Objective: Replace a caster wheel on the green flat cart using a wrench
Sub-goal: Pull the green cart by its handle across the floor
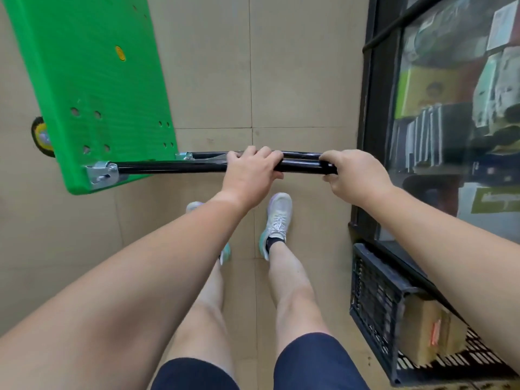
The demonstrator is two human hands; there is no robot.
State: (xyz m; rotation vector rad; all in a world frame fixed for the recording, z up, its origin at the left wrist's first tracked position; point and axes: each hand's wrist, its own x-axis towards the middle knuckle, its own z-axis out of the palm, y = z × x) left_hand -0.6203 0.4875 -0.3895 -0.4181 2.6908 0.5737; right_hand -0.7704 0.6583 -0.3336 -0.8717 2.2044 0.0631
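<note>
Single view from a head-worn wide-angle camera, facing steeply downward from a standing person's eye level. The forearms enter from the lower edge. The left hand (247,175) and right hand (356,177), both gripping the cart handle (168,166), lie close at mid-frame. The shoes (277,218) and floor (304,80) lie farther below.

Floor: beige square tiles (304,66) with thin dark joints; one joint runs down from 12 o'clock and another crosses it near the centre.
Cabinet: black-framed glass-fronted cabinet (368,114) along the 3 o'clock side. Behind the glass, blurred, are a yellow-green box (422,88) and a row of dark upright spines (430,136).
Crate: black plastic lattice crate (374,305) at 5 o'clock, at the cabinet's foot, holding a brown cardboard box (422,333).
Light: soft, even; pale reflections on the glass.
</note>
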